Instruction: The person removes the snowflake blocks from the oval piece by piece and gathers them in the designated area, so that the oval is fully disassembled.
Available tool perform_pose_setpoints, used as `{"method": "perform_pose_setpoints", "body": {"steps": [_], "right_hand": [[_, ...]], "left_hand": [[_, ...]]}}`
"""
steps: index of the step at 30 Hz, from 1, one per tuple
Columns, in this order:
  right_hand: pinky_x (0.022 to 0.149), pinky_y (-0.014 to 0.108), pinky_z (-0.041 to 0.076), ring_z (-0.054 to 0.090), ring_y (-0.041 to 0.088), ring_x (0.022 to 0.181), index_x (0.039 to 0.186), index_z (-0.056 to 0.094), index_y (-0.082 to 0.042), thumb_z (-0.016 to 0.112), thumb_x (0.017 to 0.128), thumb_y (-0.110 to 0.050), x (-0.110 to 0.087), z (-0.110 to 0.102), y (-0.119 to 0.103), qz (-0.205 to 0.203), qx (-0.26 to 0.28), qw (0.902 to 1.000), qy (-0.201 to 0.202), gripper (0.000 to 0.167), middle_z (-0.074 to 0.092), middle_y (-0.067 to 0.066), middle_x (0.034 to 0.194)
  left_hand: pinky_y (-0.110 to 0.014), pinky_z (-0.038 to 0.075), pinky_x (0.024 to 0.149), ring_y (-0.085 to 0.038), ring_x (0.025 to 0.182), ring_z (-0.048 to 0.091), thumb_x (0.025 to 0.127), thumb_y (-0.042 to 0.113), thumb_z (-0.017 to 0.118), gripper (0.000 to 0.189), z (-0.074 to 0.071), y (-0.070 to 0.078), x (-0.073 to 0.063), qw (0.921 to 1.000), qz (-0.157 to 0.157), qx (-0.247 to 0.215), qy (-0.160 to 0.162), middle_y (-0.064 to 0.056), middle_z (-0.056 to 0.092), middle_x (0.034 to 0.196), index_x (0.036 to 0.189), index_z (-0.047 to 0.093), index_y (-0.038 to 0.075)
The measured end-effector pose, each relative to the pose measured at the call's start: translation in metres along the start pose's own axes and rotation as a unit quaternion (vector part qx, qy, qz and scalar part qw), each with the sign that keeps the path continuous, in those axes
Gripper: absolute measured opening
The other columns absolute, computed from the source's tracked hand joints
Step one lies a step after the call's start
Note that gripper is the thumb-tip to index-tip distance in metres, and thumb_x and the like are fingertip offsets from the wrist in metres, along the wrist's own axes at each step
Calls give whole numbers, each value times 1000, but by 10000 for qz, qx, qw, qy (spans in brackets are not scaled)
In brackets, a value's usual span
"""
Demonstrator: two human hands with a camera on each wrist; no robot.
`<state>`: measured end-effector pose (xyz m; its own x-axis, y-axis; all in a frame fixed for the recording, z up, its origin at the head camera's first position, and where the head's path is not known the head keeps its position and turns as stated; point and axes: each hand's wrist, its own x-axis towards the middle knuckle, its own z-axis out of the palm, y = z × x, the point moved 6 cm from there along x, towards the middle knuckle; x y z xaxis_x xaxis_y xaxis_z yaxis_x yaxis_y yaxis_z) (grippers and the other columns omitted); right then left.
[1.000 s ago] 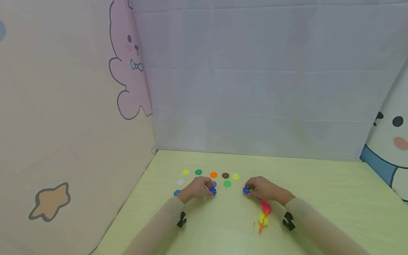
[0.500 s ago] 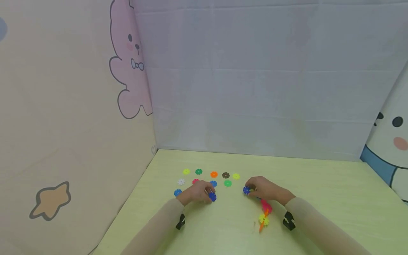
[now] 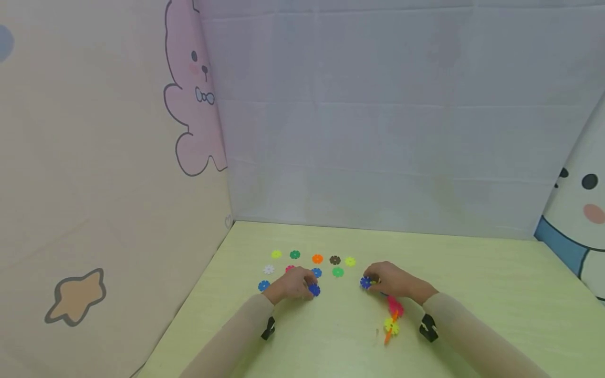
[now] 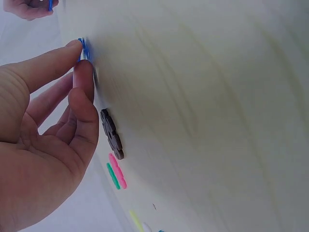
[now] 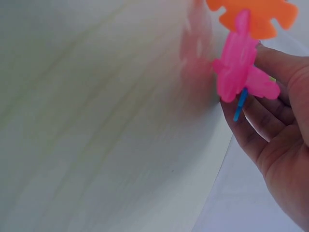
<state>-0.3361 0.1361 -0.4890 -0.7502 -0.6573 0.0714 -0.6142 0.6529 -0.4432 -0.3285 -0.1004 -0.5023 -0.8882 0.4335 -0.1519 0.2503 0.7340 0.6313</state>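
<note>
Your left hand (image 3: 293, 283) pinches dark-blue notched disc (image 3: 314, 290) near rim, left of multicolored chain (image 3: 395, 307). Your right hand (image 3: 391, 279) grips chain's far end; linked pink, orange, yellow pieces run nearward.

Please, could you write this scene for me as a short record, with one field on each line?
Left hand: pinches dark blue disc
Right hand: holds one end of chain
Chain colours seen: include pink, orange, yellow
Dark blue disc and chain: apart
Far row, left to right: yellow disc, dark green disc, orange disc, brown disc, second yellow disc
Next row: white disc, pink disc (partly hidden), blue disc, light green disc
Nearer, at left: second blue disc
Surface: pale table
</note>
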Motion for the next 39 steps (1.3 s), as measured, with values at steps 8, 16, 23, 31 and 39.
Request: {"method": "perform_pose_setpoints", "body": {"steps": [8,16,23,31,39], "right_hand": [[77,36,51,58,14,83,107,65,-1,74,82,-13,2,2,3,148,-29,9999,-68,29,64,-1,95],[76,35,51,58,13,83,106,65,-2,74,81,-14,2,3,4,110,-14,9999,-82,28,64,-1,95],[76,35,51,59,14,84,106,65,-3,75,81,-15,4,4,7,97,-19,9999,-109,29,64,-2,96],[75,34,50,59,15,84,108,65,-4,75,81,-16,5,4,6,-55,-67,9999,-98,30,64,-3,97],[77,35,51,60,15,85,107,66,-5,75,81,-15,4,3,4,-2,-4,10000,-91,29,65,-3,98]], "left_hand": [[-34,50,77,-18,87,57,79,10,75,22,-5,2,5,9996,38,226,187,-1,63,95,100,68,7],[-27,49,70,-13,78,56,83,15,71,13,2,18,21,9996,161,149,180,4,61,85,95,68,10],[-23,49,62,-10,65,59,85,12,68,8,17,40,31,9991,333,-217,127,4,63,76,91,68,6],[-23,46,58,-9,62,55,87,15,64,9,32,54,37,9991,217,-346,144,3,63,71,88,71,9],[-24,43,61,-9,63,53,90,16,60,14,46,60,40,9984,199,-535,11,2,62,66,86,70,7]]}}
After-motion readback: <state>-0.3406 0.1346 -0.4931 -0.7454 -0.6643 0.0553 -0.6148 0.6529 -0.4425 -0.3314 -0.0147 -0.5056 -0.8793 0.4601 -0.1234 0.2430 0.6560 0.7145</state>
